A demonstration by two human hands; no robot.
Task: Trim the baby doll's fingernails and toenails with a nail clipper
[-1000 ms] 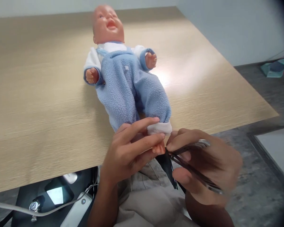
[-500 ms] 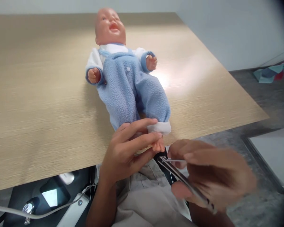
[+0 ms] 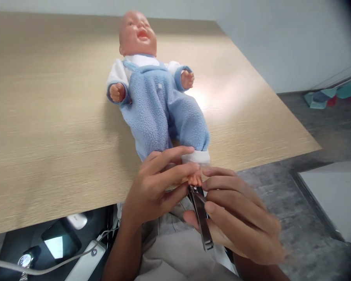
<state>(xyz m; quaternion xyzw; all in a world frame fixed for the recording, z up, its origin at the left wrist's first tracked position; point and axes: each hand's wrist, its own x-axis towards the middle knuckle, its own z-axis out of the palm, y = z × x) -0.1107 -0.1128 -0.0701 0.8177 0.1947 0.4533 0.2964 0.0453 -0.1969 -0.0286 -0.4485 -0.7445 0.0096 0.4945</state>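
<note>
Table (image 3: 251,136) edge: hands (image 3: 152,189) (image 3: 242,218) on doll's foot (image 3: 195,180), nail clipper (image 3: 203,228) | rightward: floor (image 3: 280,185)

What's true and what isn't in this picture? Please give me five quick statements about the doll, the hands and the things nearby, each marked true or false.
1. The doll lies face up on the table. True.
2. The right hand holds a nail clipper. True.
3. The left hand is on the doll's head. False: it holds one bare foot.
4. The doll's overalls are red. False: they are light blue.
5. The wristwatch lies on the table beside the doll. False: it lies on a black surface below the tabletop.
</note>
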